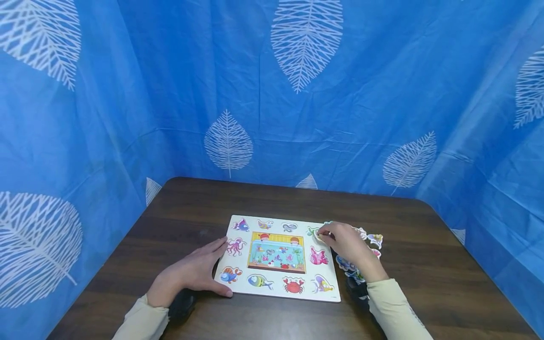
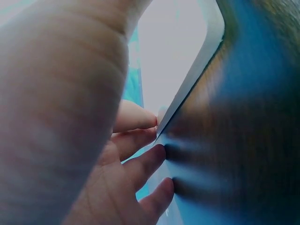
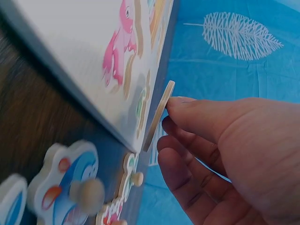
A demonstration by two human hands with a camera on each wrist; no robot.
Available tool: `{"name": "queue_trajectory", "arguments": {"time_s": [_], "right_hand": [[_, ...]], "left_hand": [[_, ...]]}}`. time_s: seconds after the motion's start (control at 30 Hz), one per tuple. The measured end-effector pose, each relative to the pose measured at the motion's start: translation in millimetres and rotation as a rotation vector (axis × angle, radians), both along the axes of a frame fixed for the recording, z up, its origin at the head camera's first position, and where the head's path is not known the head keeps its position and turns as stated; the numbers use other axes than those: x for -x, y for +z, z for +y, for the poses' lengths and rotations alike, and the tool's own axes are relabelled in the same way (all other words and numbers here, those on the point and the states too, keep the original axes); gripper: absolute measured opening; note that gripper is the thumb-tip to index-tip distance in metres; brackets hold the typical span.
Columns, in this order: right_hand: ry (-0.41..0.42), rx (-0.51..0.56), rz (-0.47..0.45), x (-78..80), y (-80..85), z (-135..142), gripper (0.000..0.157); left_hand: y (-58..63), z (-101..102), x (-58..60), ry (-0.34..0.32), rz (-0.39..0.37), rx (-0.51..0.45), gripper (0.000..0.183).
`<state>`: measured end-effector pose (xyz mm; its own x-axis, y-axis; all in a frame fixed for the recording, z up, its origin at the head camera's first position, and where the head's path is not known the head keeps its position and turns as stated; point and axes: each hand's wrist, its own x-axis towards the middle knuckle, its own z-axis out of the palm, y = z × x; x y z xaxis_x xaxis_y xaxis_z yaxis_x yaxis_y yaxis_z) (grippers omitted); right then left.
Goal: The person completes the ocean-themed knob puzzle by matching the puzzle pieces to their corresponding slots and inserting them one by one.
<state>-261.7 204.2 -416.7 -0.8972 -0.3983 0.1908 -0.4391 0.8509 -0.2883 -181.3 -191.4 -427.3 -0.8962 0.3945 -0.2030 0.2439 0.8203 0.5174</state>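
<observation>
A white wooden puzzle board (image 1: pixel 278 285) with sea-animal pictures lies on the table. My left hand (image 1: pixel 193 271) rests at its left side, fingers along the edge and thumb at the front left corner. In the left wrist view, fingertips touch the table right at the board's edge. With thumb and fingers, my right hand (image 1: pixel 348 243) pinches a thin wooden puzzle piece (image 3: pixel 159 115) by its top. The piece is tilted over the board's far right corner, beside a green-printed recess (image 3: pixel 140 104). Its picture side is mostly hidden. Nearby is a pink fish picture (image 1: pixel 318 256).
Several loose puzzle pieces (image 1: pixel 376 240) lie right of the board, partly under the right forearm. One is blue with a wooden knob (image 3: pixel 88 195). The dark wooden table (image 1: pixel 425 264) ends at a blue leaf-patterned curtain (image 1: pixel 263 94).
</observation>
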Motion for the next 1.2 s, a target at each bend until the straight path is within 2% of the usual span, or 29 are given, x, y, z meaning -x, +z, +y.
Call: {"name": "queue_trajectory", "arguments": {"time_s": [0.17, 0.9, 1.2], "right_hand": [[0.025, 0.043, -0.017, 4.7, -1.2, -10, 0.016], [0.129, 0.102, -0.108, 36.0, -9.3, -57, 0.013], [0.154, 0.133, -0.151, 42.7, -17.4, -75, 0.014]], "left_hand": [[-1.8, -1, 0.1, 0.0, -0.001, -0.001, 0.127], [-0.9, 0, 2.0, -0.005, 0.026, 0.017, 0.129], [-2.3, -1, 1.9, -0.004, 0.018, 0.018, 0.128]]}}
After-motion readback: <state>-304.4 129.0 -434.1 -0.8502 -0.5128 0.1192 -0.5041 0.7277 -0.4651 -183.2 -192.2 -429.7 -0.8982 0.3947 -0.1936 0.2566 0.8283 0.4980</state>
